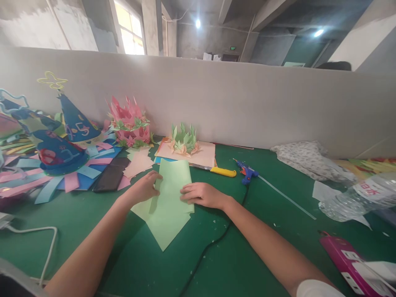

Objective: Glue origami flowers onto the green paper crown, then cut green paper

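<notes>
A sheet of light green paper [173,185] lies partly folded on the green table before me, its fold along the right side and a pointed corner toward me. My left hand [146,187] is closed at the paper's left edge, thumb and fingers curled on it. My right hand [206,194] rests on the right edge with its fingers stretched out flat over the paper. Beneath the folded sheet, more green paper [167,231] shows. Just behind it a green paper crown [185,138] with peach flowers stands on a stack of peach paper [206,152].
Right of the paper are a yellow-handled cutter [223,171], a blue glue gun [246,172] with a cord, a plastic bottle [355,200] and a pink power strip [342,258]. On the left are a phone [111,175], a pink paper crown [130,123] and blue cone hats [77,119].
</notes>
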`<state>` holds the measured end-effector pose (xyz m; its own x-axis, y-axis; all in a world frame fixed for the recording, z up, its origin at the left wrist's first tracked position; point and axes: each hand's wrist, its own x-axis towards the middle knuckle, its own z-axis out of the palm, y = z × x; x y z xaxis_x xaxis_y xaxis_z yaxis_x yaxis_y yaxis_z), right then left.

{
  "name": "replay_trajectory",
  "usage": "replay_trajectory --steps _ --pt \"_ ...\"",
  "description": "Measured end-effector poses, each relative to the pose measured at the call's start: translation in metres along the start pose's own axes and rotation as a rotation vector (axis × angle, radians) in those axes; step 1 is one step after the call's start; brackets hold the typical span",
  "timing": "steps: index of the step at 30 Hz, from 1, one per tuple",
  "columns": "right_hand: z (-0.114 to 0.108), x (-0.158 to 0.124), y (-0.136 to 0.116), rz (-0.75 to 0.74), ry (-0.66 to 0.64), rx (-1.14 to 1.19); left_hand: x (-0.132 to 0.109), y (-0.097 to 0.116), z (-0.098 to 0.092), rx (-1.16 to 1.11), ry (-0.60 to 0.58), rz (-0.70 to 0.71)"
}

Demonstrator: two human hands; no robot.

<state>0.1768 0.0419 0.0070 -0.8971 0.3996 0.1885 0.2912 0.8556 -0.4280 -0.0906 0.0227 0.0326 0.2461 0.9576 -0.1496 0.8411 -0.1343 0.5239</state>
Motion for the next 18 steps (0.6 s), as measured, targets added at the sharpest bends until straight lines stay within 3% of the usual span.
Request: replay_trajectory --steps 8,18 --pt "-0.013 -0.006 -0.004 0.204 -0.029 0.142 0.000 0.003 0.002 0.067 -0.016 0.001" --pt "-0.002 0.010 0.010 0.296 0.130 -0.092 0.004 -0.002 0.005 0.135 -0.008 0.025"
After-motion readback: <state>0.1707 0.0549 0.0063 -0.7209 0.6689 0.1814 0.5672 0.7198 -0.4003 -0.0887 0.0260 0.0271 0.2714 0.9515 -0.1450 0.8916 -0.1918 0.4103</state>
